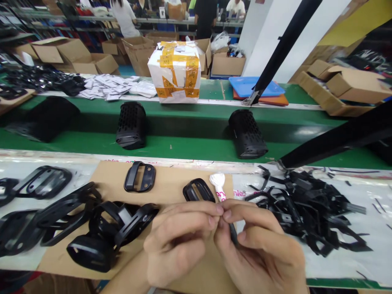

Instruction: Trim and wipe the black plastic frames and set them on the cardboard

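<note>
My left hand [180, 241] and my right hand [260, 245] meet fingertip to fingertip above the cardboard sheet. A short dark strip [233, 233] shows between the fingers of my right hand, which is closed on it. My left thumb and forefinger are pinched at the same spot; whatever lies between them is hidden. Just beyond the fingers lies a black plastic handle frame [198, 190], beside a white plastic-wrapped bundle [217, 179]. Another handle frame [140, 177] rests farther left on the cardboard.
Several black handle frames [101, 232] are heaped at left. A tangled pile of black strips [306, 208] covers the right side. Behind, black perforated housings [131, 124] stand on a green conveyor [190, 143]. A black post [337, 132] slants in from the right; a taped box [176, 73] stands farther back.
</note>
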### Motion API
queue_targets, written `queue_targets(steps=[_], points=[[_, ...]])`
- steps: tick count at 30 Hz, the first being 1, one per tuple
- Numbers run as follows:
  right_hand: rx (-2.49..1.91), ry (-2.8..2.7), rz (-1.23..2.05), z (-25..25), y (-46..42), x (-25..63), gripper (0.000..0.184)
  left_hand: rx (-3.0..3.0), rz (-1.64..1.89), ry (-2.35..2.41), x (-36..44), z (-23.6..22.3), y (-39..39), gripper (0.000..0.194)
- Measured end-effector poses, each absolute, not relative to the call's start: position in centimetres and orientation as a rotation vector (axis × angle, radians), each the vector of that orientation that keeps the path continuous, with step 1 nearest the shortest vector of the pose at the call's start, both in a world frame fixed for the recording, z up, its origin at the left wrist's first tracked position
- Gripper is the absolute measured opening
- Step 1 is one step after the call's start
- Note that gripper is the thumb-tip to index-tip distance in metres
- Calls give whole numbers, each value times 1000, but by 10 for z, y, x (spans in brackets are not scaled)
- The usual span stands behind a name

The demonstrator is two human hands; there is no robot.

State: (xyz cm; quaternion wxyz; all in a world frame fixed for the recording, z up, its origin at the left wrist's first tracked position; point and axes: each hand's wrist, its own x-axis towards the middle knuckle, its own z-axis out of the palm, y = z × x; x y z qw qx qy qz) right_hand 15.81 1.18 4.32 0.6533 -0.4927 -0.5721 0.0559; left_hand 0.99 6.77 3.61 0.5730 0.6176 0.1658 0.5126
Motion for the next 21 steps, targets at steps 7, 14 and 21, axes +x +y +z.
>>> queue_targets(steps=[7, 14, 21], points=[[-1128, -1294, 76, 16, 21, 162, 40, 1544, 1349, 415, 27, 7, 78, 28], [-1147, -1311, 71, 7, 24, 165, 38, 1570, 1371, 397, 33, -7, 80, 31], [-1135, -1179, 176, 10, 26, 154, 39, 1530, 1361, 329, 30, -15, 84, 32]])
